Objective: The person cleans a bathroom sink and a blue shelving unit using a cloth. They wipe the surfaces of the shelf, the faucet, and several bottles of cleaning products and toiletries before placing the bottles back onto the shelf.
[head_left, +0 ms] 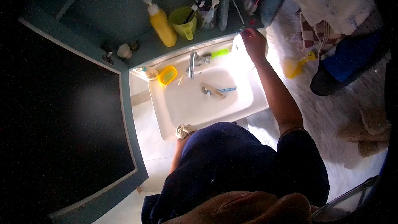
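Note:
My right hand [253, 41] is raised at the back right corner of the white sink [178, 116], near the shelf edge. Its fingers are pinched around something small and dark that I cannot make out. Low at the sink's front left corner, my left hand [181, 141] holds a crumpled beige cloth [184, 131]. In the basin lie a beige flat item [214, 91] and a blue strip-like item [228, 89], close to the drain. The chrome faucet [192, 64] stands at the back, with a bright green item [219, 53] beside it.
On the shelf stand a yellow pump bottle [163, 27], a green cup [182, 21] and toothbrushes [214, 6]. A yellow dish [167, 75] sits on the sink's left corner. An open cabinet door [128, 120] is at left. A blue slipper [348, 64] and yellow scoop [292, 69] lie right.

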{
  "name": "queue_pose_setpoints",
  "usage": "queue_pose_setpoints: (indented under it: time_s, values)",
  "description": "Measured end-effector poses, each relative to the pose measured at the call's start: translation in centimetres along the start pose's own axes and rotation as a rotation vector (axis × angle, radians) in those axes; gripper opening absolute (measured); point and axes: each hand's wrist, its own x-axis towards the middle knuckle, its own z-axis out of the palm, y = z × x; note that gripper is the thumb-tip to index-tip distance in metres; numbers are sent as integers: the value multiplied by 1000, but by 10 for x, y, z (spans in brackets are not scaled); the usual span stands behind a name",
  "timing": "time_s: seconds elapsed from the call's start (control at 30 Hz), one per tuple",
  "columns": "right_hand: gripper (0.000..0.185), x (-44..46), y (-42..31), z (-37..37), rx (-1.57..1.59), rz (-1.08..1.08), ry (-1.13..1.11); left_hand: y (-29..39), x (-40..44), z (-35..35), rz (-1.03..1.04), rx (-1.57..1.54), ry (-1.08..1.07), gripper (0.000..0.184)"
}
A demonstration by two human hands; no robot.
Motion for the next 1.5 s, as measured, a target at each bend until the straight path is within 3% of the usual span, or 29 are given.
queue_pose_setpoints:
  time_s: [0.23,0.3,0.37,0.47,0.53,0.57,0.63,0.73,0.77,0.9,0.93,0.97,1.03,1.1,1.17,1.2,1.3,1.4,1.47,1.5]
  values:
    - [28,12,-4,41,62,-60,71,3,-8,1,-24,38,2,65]
    - [29,-1,-6,39,152,35,120,0,-10,3,-34,46,2,65]
    - [25,-22,-8,32,172,130,159,-4,-12,5,-44,59,3,65]
    - [18,-59,5,30,170,81,91,-13,-13,6,-49,69,19,65]
    - [16,-89,9,35,276,139,-45,-15,-20,8,-44,25,80,65]
    - [20,-107,-5,29,155,66,-66,-11,-16,13,-29,-4,111,65]
    - [38,-155,6,44,159,119,-249,67,-53,-9,-43,22,108,64]
    - [30,-210,15,58,266,39,-648,115,-70,-21,24,-11,161,54]
    - [33,-212,-3,52,298,198,-922,134,-71,-33,73,-50,131,51]
    - [39,-219,-31,47,477,279,-1194,163,-47,-33,257,-84,119,40]
    - [45,-214,-44,43,526,316,-1233,198,-60,-46,335,-124,121,37]
    - [49,-205,-51,42,540,208,-1277,211,-56,-48,353,-125,92,36]
    - [53,-199,-64,37,562,57,-1234,229,-52,-53,398,-116,37,36]
    - [56,-187,-87,30,600,149,-1326,257,-60,-58,425,-254,8,38]
    - [68,-178,-107,22,533,50,-1242,284,-68,-65,522,-345,26,39]
    - [72,-179,-114,17,509,26,-1156,300,-70,-70,471,50,122,37]
    - [81,-174,-116,-6,477,-90,-978,318,-73,-55,551,-8,215,36]
    - [78,-162,-128,-16,492,-130,-964,352,-87,-61,746,227,186,34]
    - [78,-162,-121,-10,645,-10,-921,364,-105,-56,881,191,96,31]
    - [74,-159,-121,-7,979,135,-879,369,-109,-54,947,175,48,30]
